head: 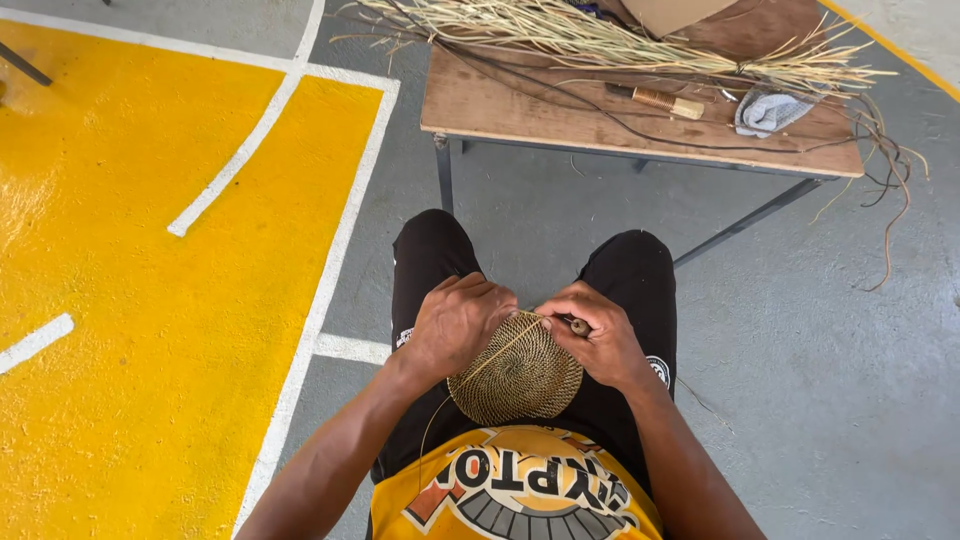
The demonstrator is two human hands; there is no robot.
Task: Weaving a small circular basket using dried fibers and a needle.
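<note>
Single head-worn view, steep downward look, lap close below, wooden bench [520, 110] just ahead

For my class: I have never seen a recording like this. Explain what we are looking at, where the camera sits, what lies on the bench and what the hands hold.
There is no machine here, only a seated person's two bare hands. The single picture comes from a camera on the person's head, looking down past the lap. The left hand grips the edge of a round woven disc of coiled fibre. The right hand pinches the opposite edge and holds a small tool. Ahead stands a wooden bench carrying long dry straw, a wooden-handled tool and a grey cloth. The floor is grey with yellow paint and white lines.
</note>
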